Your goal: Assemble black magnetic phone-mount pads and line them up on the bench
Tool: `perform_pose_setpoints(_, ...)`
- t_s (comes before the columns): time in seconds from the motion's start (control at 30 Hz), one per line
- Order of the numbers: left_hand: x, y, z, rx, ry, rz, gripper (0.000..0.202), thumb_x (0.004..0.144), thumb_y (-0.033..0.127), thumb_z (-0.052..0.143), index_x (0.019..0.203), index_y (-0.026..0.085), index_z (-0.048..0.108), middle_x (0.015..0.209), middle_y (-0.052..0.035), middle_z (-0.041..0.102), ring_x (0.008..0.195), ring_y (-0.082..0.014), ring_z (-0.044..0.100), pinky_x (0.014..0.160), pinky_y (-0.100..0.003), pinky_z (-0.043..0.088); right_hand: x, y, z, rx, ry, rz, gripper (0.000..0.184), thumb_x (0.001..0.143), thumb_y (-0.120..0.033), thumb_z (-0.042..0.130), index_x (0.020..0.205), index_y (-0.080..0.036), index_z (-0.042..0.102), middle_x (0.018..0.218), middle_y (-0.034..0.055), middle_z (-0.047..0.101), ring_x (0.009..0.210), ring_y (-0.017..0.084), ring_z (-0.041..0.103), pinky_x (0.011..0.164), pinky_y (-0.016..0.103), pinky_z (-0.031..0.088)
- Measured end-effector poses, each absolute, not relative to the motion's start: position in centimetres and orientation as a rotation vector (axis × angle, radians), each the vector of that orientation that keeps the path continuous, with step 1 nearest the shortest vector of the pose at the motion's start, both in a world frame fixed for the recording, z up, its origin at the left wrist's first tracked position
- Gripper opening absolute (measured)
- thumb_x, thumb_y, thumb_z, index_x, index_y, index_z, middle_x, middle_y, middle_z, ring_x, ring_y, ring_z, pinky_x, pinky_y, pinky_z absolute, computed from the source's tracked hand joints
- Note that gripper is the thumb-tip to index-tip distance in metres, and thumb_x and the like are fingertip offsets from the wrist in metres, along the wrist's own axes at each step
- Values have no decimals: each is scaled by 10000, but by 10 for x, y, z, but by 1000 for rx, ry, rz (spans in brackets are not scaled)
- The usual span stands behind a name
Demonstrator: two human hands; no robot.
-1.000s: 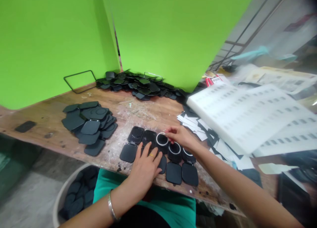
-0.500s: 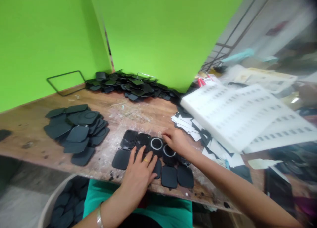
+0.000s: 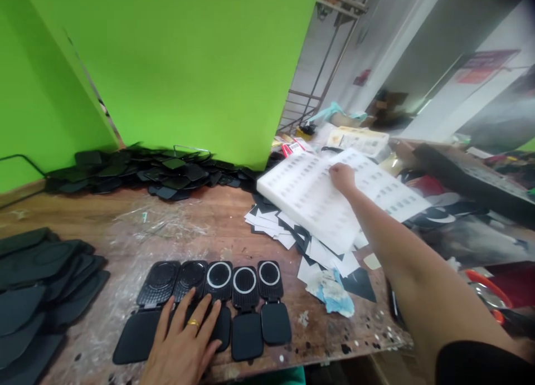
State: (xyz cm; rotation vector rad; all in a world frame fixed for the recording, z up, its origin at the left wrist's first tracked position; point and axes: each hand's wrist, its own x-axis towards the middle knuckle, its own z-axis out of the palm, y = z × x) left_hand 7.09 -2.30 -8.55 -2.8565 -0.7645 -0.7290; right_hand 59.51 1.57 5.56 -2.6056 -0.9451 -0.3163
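Several black hinged folding pads stand open in a row on the wooden table. Three carry a white ring, such as the middle pad (image 3: 244, 284); the two leftmost, including the end pad (image 3: 161, 282), show bare round recesses. My left hand (image 3: 186, 340), with a gold ring on one finger, lies with fingers spread over the lower flaps of the row. My right hand (image 3: 343, 178) is reached out over a white sheet stack (image 3: 309, 206) marked with rows of small grey patches. Its fingers are curled together; whatever they pinch is hidden.
Piles of black flat pieces lie at the left (image 3: 50, 284) and along the green wall (image 3: 179, 173). White and black paper scraps (image 3: 271, 226) sit under the white stack's edge. A crumpled blue-white wad (image 3: 332, 293) lies near the table's front.
My right hand has left the row of pads and moved right to the white stack. A third white ring now shows at the right-end pad, previously covered. The view has turned right.
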Motion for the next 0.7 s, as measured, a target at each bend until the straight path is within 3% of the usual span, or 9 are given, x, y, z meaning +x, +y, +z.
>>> perform_pose_setpoints(0.2, 70, -21, -86, -2832, -763, -743, 339, 900, 421, 560, 1148, 253, 717, 1178, -62, 714, 1223, -336, 506, 1148, -521, 194, 610, 31, 47, -2734, -964, -262, 233, 844, -180, 565, 1012, -164, 726, 1142, 142, 650, 974, 252, 621, 804, 334, 476)
perform_pose_setpoints(0.4, 70, -23, -86, -2847, -836, -670, 323, 907, 430, 560, 1154, 288, 712, 1196, -56, 701, 1263, -310, 492, 1162, -513, 203, 615, 40, 43, -2800, -985, -253, 282, 891, -206, 554, 1130, -104, 664, 1173, 207, 586, 1018, 304, 616, 827, 399, 482)
perform_pose_setpoints(0.6, 72, -26, -87, -2795, -814, -717, 317, 903, 430, 567, 1132, 274, 720, 1186, -60, 707, 1264, -318, 492, 1174, -524, 174, 608, 38, 37, -2723, -1038, -296, 245, 861, -100, 527, 1070, -66, 651, 1147, 224, 571, 1022, 310, 604, 851, 407, 466)
perform_pose_setpoints(0.7, 74, -27, -91, -2800, -848, -737, 302, 894, 392, 588, 1134, 259, 714, 1184, -68, 705, 1267, -327, 489, 1167, -535, 187, 597, 29, 41, -2622, -1015, -363, 244, 882, -121, 487, 1071, -68, 631, 1199, 240, 564, 1019, 311, 603, 854, 412, 469)
